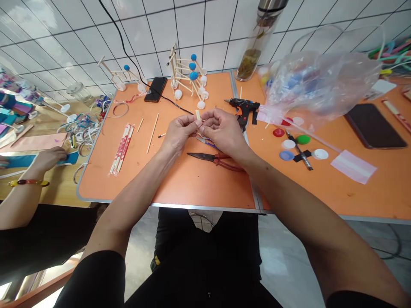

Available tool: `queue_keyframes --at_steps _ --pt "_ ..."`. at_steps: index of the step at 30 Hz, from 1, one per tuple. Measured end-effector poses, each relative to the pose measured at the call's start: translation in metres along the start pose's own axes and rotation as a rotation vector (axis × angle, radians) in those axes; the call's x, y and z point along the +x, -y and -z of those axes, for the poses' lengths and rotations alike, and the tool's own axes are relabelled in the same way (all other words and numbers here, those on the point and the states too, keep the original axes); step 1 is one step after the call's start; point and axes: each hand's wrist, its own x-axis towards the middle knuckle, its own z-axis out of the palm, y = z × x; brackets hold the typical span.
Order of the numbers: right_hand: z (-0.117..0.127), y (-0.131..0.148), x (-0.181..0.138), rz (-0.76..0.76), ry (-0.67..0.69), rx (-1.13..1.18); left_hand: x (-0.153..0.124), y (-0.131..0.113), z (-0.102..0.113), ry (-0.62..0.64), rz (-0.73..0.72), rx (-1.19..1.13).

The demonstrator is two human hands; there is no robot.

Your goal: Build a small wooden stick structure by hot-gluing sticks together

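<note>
My left hand [180, 133] and my right hand [223, 130] meet above the orange table, fingertips pinched together around a short pale wooden stick piece [198, 114]. Its top end sticks up between the fingers; its lower part is hidden. Just below my right hand lie long-nose pliers [205, 157] with red handles. A thin blue-purple tool [210, 144] is partly covered by the same hand. Behind it rests a black glue gun [244, 108]. Left of my hands are a loose wooden stick [153, 133], a shorter stick [140, 125] and wrapped chopsticks [122, 149].
Stick models with bottle caps [189, 77] stand by the wall, beside a phone [156, 89] and a tea bottle [252, 55]. Rightward are loose caps [303, 139], a pen [299, 150], a plastic bag [321, 85] and another phone [375, 125]. At left, another person's hand [49, 160] touches blue material.
</note>
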Motion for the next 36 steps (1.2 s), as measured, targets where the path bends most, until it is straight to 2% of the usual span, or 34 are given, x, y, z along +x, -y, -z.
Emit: queue_keyframes --at_steps 3,5,7,9,11,14,21,28,36 --pt "0.007 0.002 -0.001 0.027 -0.010 -0.117 0.007 -0.014 0.023 -0.023 -0.047 0.169" --pt "0.013 0.005 -0.003 0.038 -0.039 -0.226 0.013 -0.025 0.049 -0.148 -0.147 0.329" --pt "0.017 0.007 -0.006 0.035 -0.042 -0.322 0.017 -0.033 0.076 -0.232 -0.225 0.600" --pt "0.019 0.008 -0.009 0.045 -0.019 -0.408 0.021 -0.035 0.098 -0.235 -0.185 0.893" --pt "0.018 0.008 -0.011 0.065 0.010 -0.487 0.023 -0.030 0.109 -0.193 -0.109 1.090" --pt "0.016 0.005 -0.012 0.078 0.037 -0.554 0.028 -0.017 0.108 -0.136 -0.055 1.213" --pt "0.013 0.003 -0.014 0.072 0.070 -0.587 0.039 0.008 0.101 -0.126 -0.071 1.299" --pt "0.010 0.002 -0.016 0.075 0.082 -0.558 0.044 0.007 0.107 -0.080 -0.055 1.313" --pt "0.005 -0.002 -0.016 0.091 0.040 -0.455 0.040 0.002 0.100 -0.081 -0.101 1.340"
